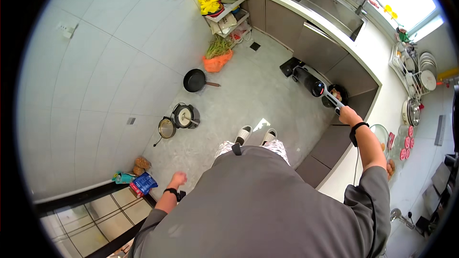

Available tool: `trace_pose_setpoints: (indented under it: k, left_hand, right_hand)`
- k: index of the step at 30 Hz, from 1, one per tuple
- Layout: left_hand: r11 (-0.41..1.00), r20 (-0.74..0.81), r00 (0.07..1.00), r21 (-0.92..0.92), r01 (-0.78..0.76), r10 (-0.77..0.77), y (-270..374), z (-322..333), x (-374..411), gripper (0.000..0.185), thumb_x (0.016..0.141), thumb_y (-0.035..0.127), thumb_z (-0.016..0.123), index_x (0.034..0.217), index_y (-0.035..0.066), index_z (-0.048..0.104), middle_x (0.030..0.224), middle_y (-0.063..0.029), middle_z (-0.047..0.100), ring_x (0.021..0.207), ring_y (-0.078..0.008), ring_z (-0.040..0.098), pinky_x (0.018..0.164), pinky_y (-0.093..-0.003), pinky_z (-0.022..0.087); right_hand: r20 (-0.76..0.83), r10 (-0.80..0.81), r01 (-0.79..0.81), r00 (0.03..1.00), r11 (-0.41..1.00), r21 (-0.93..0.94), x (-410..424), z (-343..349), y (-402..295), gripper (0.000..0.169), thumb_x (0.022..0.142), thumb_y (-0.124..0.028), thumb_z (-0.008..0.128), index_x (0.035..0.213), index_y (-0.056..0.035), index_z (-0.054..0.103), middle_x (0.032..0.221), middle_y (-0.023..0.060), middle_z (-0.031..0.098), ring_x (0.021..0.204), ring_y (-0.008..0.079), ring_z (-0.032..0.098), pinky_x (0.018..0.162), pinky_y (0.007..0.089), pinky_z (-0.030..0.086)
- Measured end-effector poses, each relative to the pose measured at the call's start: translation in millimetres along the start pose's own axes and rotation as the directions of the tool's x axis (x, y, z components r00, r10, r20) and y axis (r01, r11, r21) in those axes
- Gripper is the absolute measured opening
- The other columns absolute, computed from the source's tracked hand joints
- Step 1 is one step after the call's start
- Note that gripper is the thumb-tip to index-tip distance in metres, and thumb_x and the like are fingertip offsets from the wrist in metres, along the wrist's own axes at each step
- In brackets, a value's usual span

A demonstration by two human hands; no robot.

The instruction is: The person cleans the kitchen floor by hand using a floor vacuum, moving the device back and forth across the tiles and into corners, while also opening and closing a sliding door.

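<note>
My right hand point(349, 115) is closed around the grey handle of an upright floor washer point(312, 83). The washer leans down from the hand at a slant. Its flat black floor head point(291, 67) rests on the grey floor close to the cabinet fronts under the sink, and a small display is lit on its body. My left hand point(178, 179) hangs at my left side above the floor, its fingers curled in with nothing seen in them. Both wrists wear black bands.
A black frying pan point(194, 80), a rice cooker point(185, 116) and a small pot point(166, 128) stand along the left wall. Beyond are an orange bag of greens point(218, 59) and a shelf rack point(229, 18). A dark bin point(336, 95) sits by the right cabinets, under the white counter point(376, 57).
</note>
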State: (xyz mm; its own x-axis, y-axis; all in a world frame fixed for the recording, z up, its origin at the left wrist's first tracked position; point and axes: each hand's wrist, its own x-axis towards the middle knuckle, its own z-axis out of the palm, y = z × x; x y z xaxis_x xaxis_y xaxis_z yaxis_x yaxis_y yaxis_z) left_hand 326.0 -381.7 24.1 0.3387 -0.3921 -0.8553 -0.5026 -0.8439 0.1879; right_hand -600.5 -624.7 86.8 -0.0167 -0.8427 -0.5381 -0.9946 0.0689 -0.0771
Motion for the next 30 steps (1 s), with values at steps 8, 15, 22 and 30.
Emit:
trace_pose_setpoints:
  k: [8, 15, 22, 30]
  left_hand:
    - [0.992, -0.023, 1.0, -0.127, 0.006, -0.009, -16, 47, -124, 0.031, 0.092, 0.024, 0.055, 0.112, 0.002, 0.062, 0.094, -0.012, 0.068, 0.082, -0.022, 0.068, 0.065, -0.0356, 0.055]
    - [0.993, -0.128, 0.991, -0.116, 0.03, -0.045, -6, 53, -188, 0.03, 0.094, 0.026, 0.055, 0.11, 0.002, 0.063, 0.093, -0.0113, 0.069, 0.082, -0.0207, 0.068, 0.066, -0.0334, 0.054]
    - [0.993, -0.119, 0.993, -0.116, -0.007, -0.007, -12, 50, -182, 0.028, 0.092, 0.026, 0.057, 0.107, 0.003, 0.064, 0.09, -0.0092, 0.069, 0.077, -0.0185, 0.067, 0.064, -0.0328, 0.053]
    - [0.97, 0.069, 0.968, 0.001, -0.241, 0.241, 8, 12, -90, 0.024, 0.088, 0.018, 0.057, 0.098, 0.001, 0.069, 0.078, -0.0071, 0.067, 0.068, -0.0162, 0.063, 0.06, -0.0318, 0.051]
  right_hand:
    - [-0.078, -0.077, 0.084, 0.994, 0.992, 0.09, 135, -6, -59, 0.023, 0.083, -0.014, 0.053, 0.092, 0.0014, 0.068, 0.099, 0.0237, 0.068, 0.097, 0.0397, 0.065, 0.083, 0.0467, 0.053]
    - [-0.197, -0.032, 0.092, 0.98, 0.949, 0.303, 216, -11, -156, 0.028, 0.077, -0.016, 0.06, 0.095, 0.0042, 0.067, 0.099, 0.0264, 0.067, 0.097, 0.0414, 0.065, 0.084, 0.046, 0.052]
    - [0.0, 0.006, -0.002, 1.0, 0.458, 0.889, 224, 40, -210, 0.017, 0.076, -0.01, 0.067, 0.071, 0.0043, 0.059, 0.06, 0.0109, 0.061, 0.052, 0.0211, 0.059, 0.053, 0.0356, 0.047]
    - [0.057, 0.246, -0.18, 0.968, 0.511, 0.841, 62, 163, -187, 0.018, 0.075, -0.015, 0.068, 0.083, 0.0009, 0.064, 0.062, 0.0088, 0.062, 0.055, 0.0203, 0.062, 0.055, 0.0356, 0.048]
